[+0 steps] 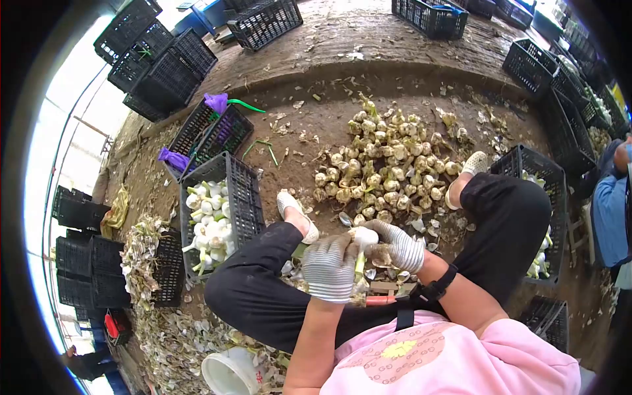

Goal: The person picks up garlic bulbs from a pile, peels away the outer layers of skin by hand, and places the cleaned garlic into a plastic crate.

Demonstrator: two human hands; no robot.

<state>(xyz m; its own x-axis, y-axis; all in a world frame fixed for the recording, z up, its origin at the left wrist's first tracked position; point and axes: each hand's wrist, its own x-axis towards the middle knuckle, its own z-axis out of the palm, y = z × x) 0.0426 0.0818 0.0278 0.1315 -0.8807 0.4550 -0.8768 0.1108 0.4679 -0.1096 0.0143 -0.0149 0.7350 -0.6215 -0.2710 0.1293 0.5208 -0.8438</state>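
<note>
Both of my hands wear striped, soiled gloves and meet in front of my lap. Between them is a white garlic bulb with its green stem pointing down. My left hand has its fingers wrapped against the bulb's left side. My right hand closes on it from the right, with loose brownish skin by the fingers. Beyond my hands, a heap of unpeeled garlic lies on the soil between my feet. Cleaned white garlic fills a black crate by my left leg.
Another garlic crate stands right of my right knee. A white bucket sits at lower left beside piled skins. Purple bags hang on a crate. An orange-red handle lies below my hands. A person in blue is at far right.
</note>
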